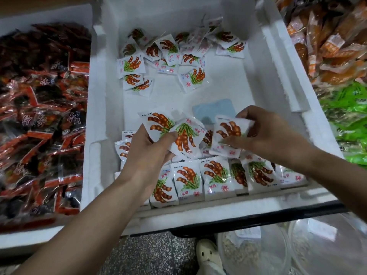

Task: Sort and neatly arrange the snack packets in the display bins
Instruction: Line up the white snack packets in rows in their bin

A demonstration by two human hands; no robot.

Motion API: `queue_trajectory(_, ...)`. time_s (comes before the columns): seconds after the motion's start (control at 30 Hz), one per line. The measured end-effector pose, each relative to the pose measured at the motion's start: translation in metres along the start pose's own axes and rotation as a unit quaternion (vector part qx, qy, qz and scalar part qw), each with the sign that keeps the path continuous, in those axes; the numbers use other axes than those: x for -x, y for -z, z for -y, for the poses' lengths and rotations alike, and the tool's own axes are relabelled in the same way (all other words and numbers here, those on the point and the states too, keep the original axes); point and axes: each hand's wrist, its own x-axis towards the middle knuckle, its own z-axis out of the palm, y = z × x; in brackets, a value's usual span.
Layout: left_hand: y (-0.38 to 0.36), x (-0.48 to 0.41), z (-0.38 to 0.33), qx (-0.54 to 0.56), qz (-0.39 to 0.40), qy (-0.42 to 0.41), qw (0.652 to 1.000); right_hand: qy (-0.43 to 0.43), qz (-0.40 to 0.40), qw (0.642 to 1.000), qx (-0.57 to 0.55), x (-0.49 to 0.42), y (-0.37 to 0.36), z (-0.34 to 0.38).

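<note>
A white foam bin (pixel 103 108) holds small white snack packets printed with brown pods and green leaves. Several stand in a neat row (pixel 216 177) along the near wall; a loose scatter (pixel 170 54) lies at the far end. My left hand (pixel 147 149) grips two packets (pixel 172 132) fanned above the row's left part. My right hand (pixel 264 132) pinches one packet (pixel 228 133) by its right edge, just over the row. A pale blue pad (pixel 214 110) lies on the bin floor behind my hands.
A bin of red and black packets (pixel 39 116) borders the left. Orange packets (pixel 329 46) and green packets (pixel 349 120) fill the right side. Clear plastic tubs (pixel 278 251) and a white shoe (pixel 206 255) are on the speckled floor below.
</note>
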Motion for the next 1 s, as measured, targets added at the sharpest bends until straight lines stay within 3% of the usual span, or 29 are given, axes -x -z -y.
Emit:
queue_trajectory(0.17,-0.003,0.004,0.002,-0.003,-0.001,-0.008,1.0,0.018,0.108,0.983,0.147,0.012,0.004,-0.006)
queue_trajectory(0.3,-0.008,0.008,0.003,-0.001,0.005,-0.012,1.0,0.064,0.147,0.962,0.22,0.015,-0.01,-0.016)
queue_trajectory(0.7,-0.017,0.018,0.015,-0.03,0.023,0.002,0.999,0.188,0.075,0.916,0.346,0.015,-0.015,-0.037)
queue_trajectory(1.0,-0.002,0.017,0.02,-0.016,0.0,0.016,1.0,0.21,0.044,0.919,0.331,0.014,-0.015,-0.036)
